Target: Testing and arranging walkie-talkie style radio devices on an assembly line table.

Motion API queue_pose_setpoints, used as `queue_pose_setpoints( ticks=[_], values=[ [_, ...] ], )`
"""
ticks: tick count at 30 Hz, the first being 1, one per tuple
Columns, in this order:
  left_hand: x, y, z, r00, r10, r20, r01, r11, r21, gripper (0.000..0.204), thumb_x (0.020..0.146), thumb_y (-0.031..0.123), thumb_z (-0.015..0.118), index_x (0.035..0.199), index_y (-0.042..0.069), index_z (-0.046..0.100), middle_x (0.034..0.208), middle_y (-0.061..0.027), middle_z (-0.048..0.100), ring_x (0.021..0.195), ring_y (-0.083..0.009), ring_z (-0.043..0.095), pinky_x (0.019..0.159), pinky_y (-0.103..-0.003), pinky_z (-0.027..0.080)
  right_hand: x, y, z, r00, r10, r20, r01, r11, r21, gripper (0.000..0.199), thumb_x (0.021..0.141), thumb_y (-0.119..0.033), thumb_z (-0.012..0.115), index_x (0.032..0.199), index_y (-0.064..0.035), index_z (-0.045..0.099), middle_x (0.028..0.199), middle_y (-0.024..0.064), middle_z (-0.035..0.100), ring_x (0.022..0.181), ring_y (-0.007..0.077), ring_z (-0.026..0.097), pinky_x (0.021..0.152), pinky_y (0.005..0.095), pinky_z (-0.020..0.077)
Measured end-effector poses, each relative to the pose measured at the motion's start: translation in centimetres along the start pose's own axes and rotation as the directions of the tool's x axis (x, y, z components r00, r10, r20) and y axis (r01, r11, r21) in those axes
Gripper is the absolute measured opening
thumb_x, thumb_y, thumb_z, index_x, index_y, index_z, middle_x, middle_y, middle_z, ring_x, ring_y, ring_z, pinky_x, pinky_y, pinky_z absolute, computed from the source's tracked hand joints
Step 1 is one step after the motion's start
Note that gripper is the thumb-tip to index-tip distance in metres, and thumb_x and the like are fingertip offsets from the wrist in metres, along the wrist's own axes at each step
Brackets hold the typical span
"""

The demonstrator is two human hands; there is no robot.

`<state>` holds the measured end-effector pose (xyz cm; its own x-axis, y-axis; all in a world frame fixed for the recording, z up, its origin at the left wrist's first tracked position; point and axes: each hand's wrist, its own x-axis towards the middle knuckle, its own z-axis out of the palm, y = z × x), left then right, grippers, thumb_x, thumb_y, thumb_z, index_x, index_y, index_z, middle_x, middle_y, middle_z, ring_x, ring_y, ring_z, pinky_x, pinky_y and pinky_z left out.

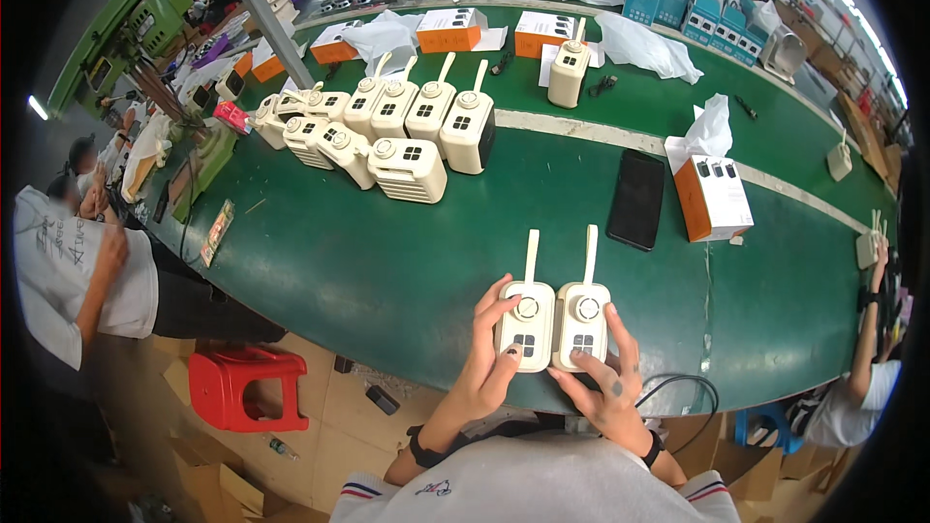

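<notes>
**Two cream units in hand, side by side, controls up**

Left hand point(484, 349): fingers curled partway round the outer side of the left unit point(528, 326), thumb on its lower button panel. Right hand point(610, 389): likewise part-closed on the right unit point(587, 327), one digit at its lower panel, another along the outer edge. I can't tell how much weight either hand carries; the undersides are hidden. Units sit just beside each other, can't tell if touching. Straps point(532, 257) point away from the hands.

My read: a paired check or button press on both units. I see no indicator I can trust at this range. Next move calls for steady holds, thumbs square on the panels, then a look at both responses. Risk: pressing the wrong button, or tipping one unit into the other.

Outward from the hands: bare green worktop point(533, 184) straight ahead. Black phone point(637, 199) ahead-right, with an orange-and-white carton point(712, 199) just beyond it to the right, plastic bag point(712, 126) at its top. Group of similar units point(417, 174) ahead-left, well apart. Lone unit point(569, 77) far ahead. Red stool point(247, 378) on the floor, well left.
</notes>
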<state>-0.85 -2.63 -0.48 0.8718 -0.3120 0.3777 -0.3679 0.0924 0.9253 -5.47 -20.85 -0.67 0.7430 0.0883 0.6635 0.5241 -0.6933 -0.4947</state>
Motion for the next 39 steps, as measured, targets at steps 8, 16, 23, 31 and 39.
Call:
queue_pose_setpoints(
  ticks=[8, 16, 23, 31, 39],
  values=[
    [-0.31, 0.1, 0.26, 1.0, -0.006, -0.021, 0.006, 1.0, -0.016, 0.054, 0.084, 0.004, 0.04, 0.136, -0.002, 0.03, 0.146, -0.0334, 0.019, 0.138, -0.0397, 0.022, 0.112, -0.048, 0.016, -0.16, -0.37, -0.16, 1.0, 0.028, 0.006, -0.028, 0.999, 0.024, 0.048, 0.064, -0.011, 0.086, 0.103, -0.0073, 0.058, 0.134, 0.0346, 0.04, 0.112, 0.043, 0.055, 0.071, 0.0387, 0.0602],
    [-0.05, 0.15, 0.18, 0.999, -0.037, -0.014, 0.037, 0.999, -0.015, 0.052, 0.085, 0.006, 0.04, 0.135, -0.001, 0.03, 0.145, -0.0323, 0.021, 0.138, -0.0392, 0.022, 0.112, -0.047, 0.016, -0.01, -0.13, -0.07, 0.998, 0.049, 0.025, -0.05, 0.998, 0.024, 0.047, 0.065, -0.009, 0.085, 0.103, -0.0077, 0.058, 0.135, 0.035, 0.039, 0.113, 0.0432, 0.054, 0.072, 0.0397, 0.0604],
    [0.1, -0.25, 0.24, 1.0, -0.006, -0.03, 0.005, 1.0, -0.017, 0.05, 0.086, 0.008, 0.04, 0.134, -0.002, 0.03, 0.145, -0.0329, 0.022, 0.14, -0.0394, 0.021, 0.113, -0.047, 0.016, 0.24, 0.09, 0.32, 1.0, 0.014, -0.026, -0.014, 1.0, 0.027, 0.047, 0.064, -0.01, 0.085, 0.102, -0.0079, 0.057, 0.133, 0.0359, 0.041, 0.112, 0.0427, 0.055, 0.07, 0.0394, 0.0616],
    [-0.09, -0.17, 0.31, 1.0, -0.016, -0.027, 0.016, 1.0, -0.024, 0.052, 0.085, 0.008, 0.04, 0.134, -0.002, 0.03, 0.146, -0.0333, 0.02, 0.14, -0.0393, 0.021, 0.113, -0.047, 0.017, 0.14, -0.06, 0.1, 1.0, 0.017, -0.019, -0.017, 1.0, 0.026, 0.046, 0.064, -0.01, 0.085, 0.101, -0.0075, 0.057, 0.133, 0.036, 0.041, 0.112, 0.0425, 0.055, 0.072, 0.0389, 0.061],
    [-0.06, 0.04, 0.22, 0.999, -0.023, -0.028, 0.022, 0.999, -0.031, 0.051, 0.085, 0.008, 0.041, 0.134, -0.002, 0.03, 0.145, -0.0333, 0.021, 0.14, -0.0393, 0.02, 0.113, -0.047, 0.016, 0.13, -0.28, -0.01, 0.999, 0.026, -0.022, -0.025, 1.0, 0.019, 0.047, 0.063, -0.011, 0.085, 0.101, -0.0087, 0.058, 0.134, 0.0338, 0.043, 0.11, 0.041, 0.057, 0.071, 0.0366, 0.0601]
  ],
)
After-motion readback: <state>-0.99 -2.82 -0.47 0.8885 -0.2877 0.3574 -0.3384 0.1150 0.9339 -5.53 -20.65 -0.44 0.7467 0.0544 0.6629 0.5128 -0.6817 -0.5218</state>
